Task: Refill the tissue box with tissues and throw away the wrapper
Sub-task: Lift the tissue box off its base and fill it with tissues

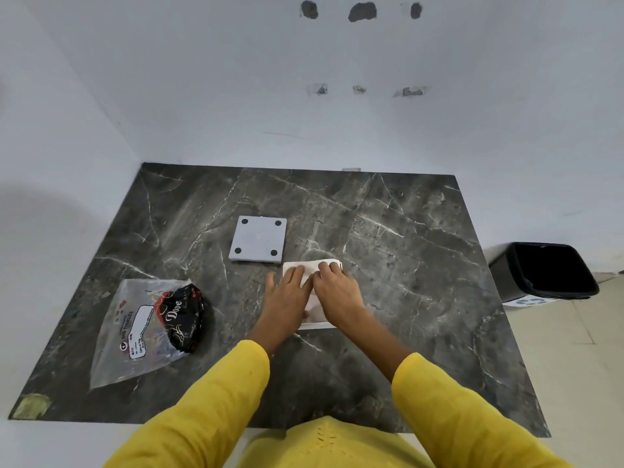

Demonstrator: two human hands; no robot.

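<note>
The tissue box point(317, 324) sits open on the dark marble table point(422, 265), near its middle, with the white tissues point(312, 266) lying in it; only its near rim and the far end of the stack show past the hands. The left hand point(287, 295) lies flat on the tissues, fingers spread and grasping nothing; the right hand point(337, 288) presses down beside it, touching it, fingers bent over the stack's far edge, whether they pinch a sheet I cannot tell. Just beyond the box lies a grey square panel point(258, 239) with four dark dots at its corners; well to the left rests the clear plastic wrapper point(135, 332), crumpled, with a dark printed part bunched at its right side; off the table's right edge stands a black bin point(547, 270) on the floor; yellow sleeves point(209, 400) cover both forearms.
</note>
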